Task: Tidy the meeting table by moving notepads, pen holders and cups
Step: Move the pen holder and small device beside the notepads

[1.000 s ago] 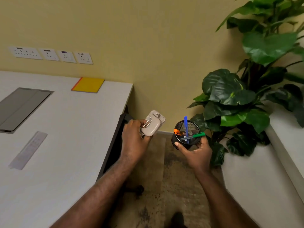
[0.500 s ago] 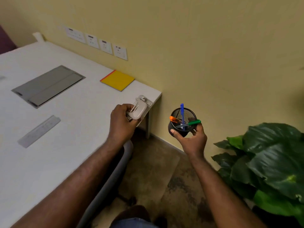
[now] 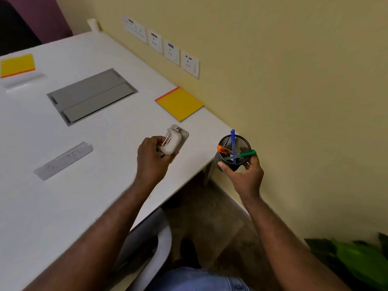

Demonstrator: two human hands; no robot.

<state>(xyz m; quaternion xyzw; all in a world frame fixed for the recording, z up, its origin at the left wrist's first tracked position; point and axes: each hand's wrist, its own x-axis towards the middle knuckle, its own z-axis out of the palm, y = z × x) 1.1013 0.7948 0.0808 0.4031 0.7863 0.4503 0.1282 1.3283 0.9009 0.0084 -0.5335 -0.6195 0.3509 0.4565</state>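
My right hand (image 3: pixel 243 175) grips a black mesh pen holder (image 3: pixel 227 162) with blue, orange and green pens in it, held in the air just off the table's right corner. My left hand (image 3: pixel 152 159) is closed around a beige stapler-like device (image 3: pixel 173 139) above the white table (image 3: pixel 63 206), near its right edge. A yellow notepad with an orange spine (image 3: pixel 180 103) lies flat by the wall. A second yellow notepad (image 3: pixel 17 65) rests on a white stand at the far left.
A grey cable hatch (image 3: pixel 91 96) is set into the table's middle, and a clear ruler-like strip (image 3: pixel 63 160) lies nearer me. Wall sockets (image 3: pixel 163 46) line the yellow wall. A chair back (image 3: pixel 155 244) stands under the table edge, and plant leaves (image 3: pixel 357 261) show at bottom right.
The view has swung left, off the plant and over the table. Both hands have moved toward the table's corner with the stapler-like device and the pen holder still held.
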